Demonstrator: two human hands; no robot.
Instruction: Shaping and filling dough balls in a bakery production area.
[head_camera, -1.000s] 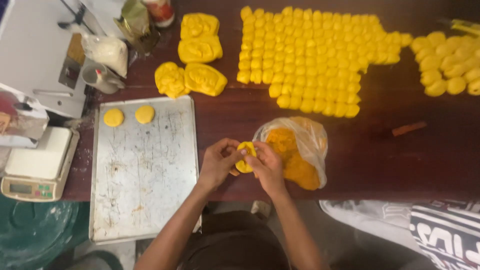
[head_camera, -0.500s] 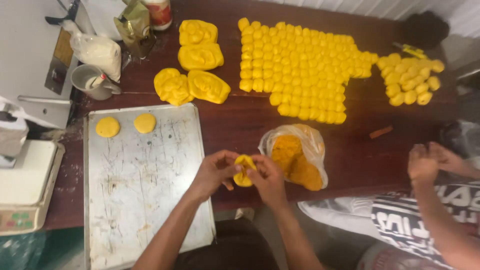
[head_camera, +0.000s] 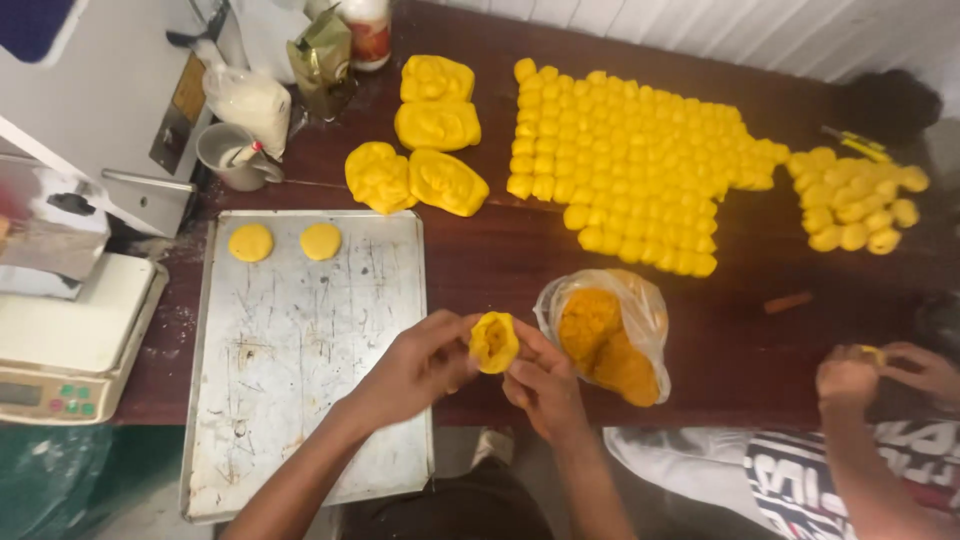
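At the lower centre of the frame, the left hand (head_camera: 415, 368) and the right hand (head_camera: 543, 385) are pressed together around a yellow dough ball (head_camera: 494, 341), fingertips pinching its rim where orange filling shows in the open top. The step in hand looks like closing dough over filling, so the next move calls for gathering the rim evenly without squeezing the filling out. Just right of the hands sits a plastic bag of filling (head_camera: 607, 337); to the left lies a metal tray (head_camera: 300, 380) with two flat discs (head_camera: 285, 242) at its upper edge. Another person's hands (head_camera: 880, 370) work at lower right.
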